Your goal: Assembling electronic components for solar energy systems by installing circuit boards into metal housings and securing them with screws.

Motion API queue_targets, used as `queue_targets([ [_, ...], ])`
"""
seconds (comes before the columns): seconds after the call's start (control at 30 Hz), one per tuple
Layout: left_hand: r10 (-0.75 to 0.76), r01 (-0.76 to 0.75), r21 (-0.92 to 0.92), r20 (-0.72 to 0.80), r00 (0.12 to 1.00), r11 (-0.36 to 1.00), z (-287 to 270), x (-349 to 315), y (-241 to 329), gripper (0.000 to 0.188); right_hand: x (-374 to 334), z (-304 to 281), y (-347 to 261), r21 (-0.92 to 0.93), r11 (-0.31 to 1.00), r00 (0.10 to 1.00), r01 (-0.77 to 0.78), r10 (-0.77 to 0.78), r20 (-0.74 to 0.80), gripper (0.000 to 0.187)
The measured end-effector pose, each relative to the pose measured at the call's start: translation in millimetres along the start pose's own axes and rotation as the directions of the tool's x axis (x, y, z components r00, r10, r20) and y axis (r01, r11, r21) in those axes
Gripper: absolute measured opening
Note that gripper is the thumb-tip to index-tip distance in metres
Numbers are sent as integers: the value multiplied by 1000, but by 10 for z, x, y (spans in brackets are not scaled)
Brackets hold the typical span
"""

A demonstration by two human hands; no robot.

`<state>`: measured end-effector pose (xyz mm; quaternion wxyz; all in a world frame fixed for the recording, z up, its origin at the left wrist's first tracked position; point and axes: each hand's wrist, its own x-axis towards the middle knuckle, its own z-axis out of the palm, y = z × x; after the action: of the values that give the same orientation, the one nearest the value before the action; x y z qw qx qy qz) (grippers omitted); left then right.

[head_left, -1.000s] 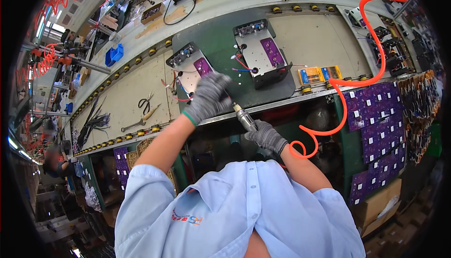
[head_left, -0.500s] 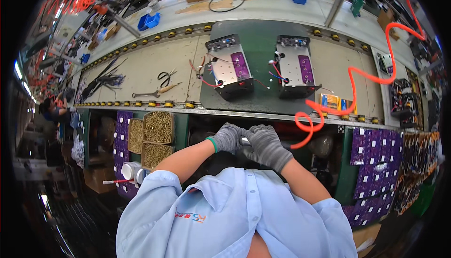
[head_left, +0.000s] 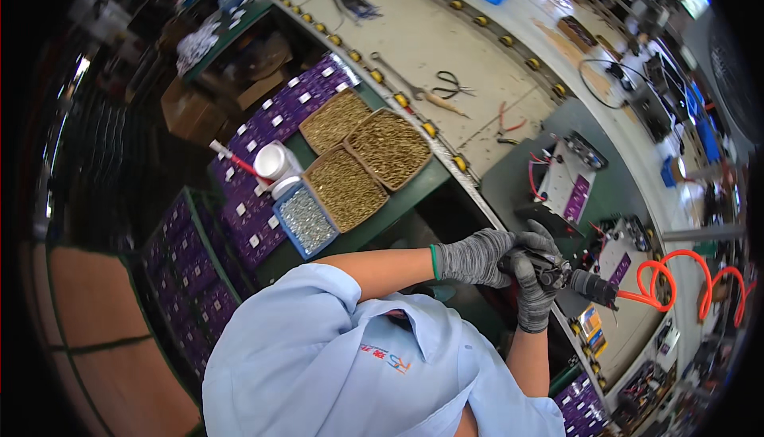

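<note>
My left hand (head_left: pixel 477 259), in a grey glove with a green cuff, is closed at the near end of a black air tool (head_left: pixel 553 271). Its fingertips reach over the tool's upper side. My right hand (head_left: pixel 533 298), gloved in grey too, wraps the tool from below. The tool's far end joins an orange coiled hose (head_left: pixel 670 282). Just beyond my hands stand two metal chassis with purple panels, one chassis (head_left: pixel 567 186) farther off and the other chassis (head_left: pixel 613 258) partly behind the tool. The palms hide part of the tool.
Cartons of brass-coloured screws (head_left: pixel 390 150), a blue tray of silver screws (head_left: pixel 306 222) and a white jar (head_left: pixel 273 161) stand to my left. Scissors (head_left: pixel 452 84), a wrench (head_left: pixel 398 73) and pliers (head_left: pixel 509 122) lie on the roller-edged line. Purple circuit boards (head_left: pixel 247 190) cover the side shelf.
My view has swung to the left. Both hands, earlier together below the bench edge, are now up at the edge with the black air tool and its hose visible.
</note>
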<state>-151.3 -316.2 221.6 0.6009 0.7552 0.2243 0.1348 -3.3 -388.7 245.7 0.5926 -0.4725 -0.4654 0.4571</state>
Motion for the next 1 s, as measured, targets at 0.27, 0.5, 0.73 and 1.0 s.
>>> queue_targets([
  [0.27,290,-381,-229,-348,892,896,-598,-800,-391,63,518,1067,147,-108,981,896,161,-100,432,39],
  [0.5,-414,588,-6,-716,563,809,-1124,-2840,-1197,56,395,1256,480,-353,921,933,166,-30,360,28],
  [0.73,-454,814,122,-779,433,568,-884,-3370,-2131,59,168,1012,582,23,968,967,-248,246,67,30],
  [1.0,-363,758,138,-814,453,637,-829,-3469,-2436,22,274,844,637,-116,966,970,-230,238,58,28],
])
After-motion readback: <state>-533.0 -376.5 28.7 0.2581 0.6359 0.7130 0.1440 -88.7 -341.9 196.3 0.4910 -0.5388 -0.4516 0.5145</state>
